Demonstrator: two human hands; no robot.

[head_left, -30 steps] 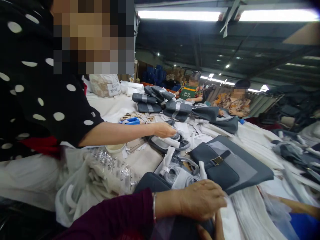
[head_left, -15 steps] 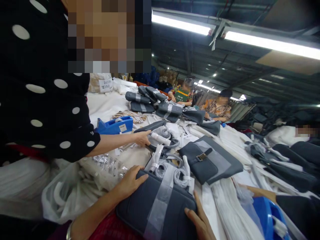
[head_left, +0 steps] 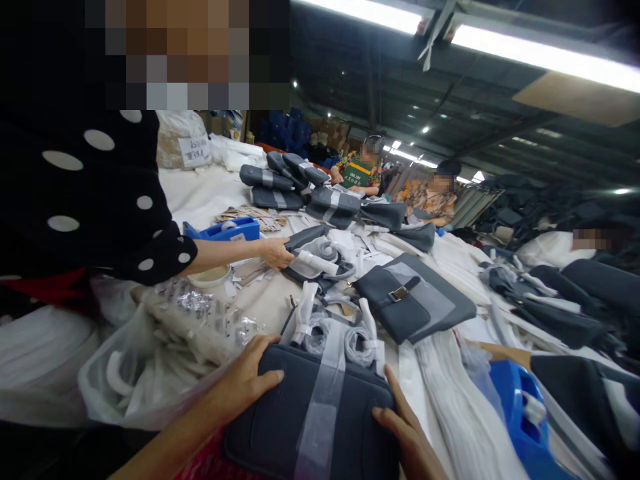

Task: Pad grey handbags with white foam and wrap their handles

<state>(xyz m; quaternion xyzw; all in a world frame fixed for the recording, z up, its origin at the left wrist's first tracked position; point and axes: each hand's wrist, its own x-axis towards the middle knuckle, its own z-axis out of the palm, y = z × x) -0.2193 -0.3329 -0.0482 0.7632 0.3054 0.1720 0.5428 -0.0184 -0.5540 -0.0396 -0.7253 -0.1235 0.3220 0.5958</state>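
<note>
A dark grey bag [head_left: 280, 420] lies tilted at the bottom centre, a strip of translucent wrap running down its middle. My left hand [head_left: 253, 377] grips its upper left edge, thumb on the front face. On the right edge, my right hand [head_left: 403, 427] holds the same bag, thumb on the front and fingers along the side. Wrapped straps [head_left: 360, 343] stick up behind the bag's top edge. Beyond it, a co-worker's hand [head_left: 277, 253] touches another dark bag with a coiled, wrapped strap [head_left: 327, 253]. A buckled flat bag [head_left: 415, 297] lies to the right.
Blue tape dispensers stand at the left [head_left: 225, 230] and lower right [head_left: 520, 407]. Stacked dark bags [head_left: 333, 203] are at the back. A clear plastic bag [head_left: 150, 373] of white material sits at the left. White sheets [head_left: 455, 387] lie right of my hands. Other people work farther back.
The view has shifted slightly, so most things sit higher or further left. The co-worker's hand remains at the other bag. Both my hands still hold the dark grey bag, which is slightly more upright.
</note>
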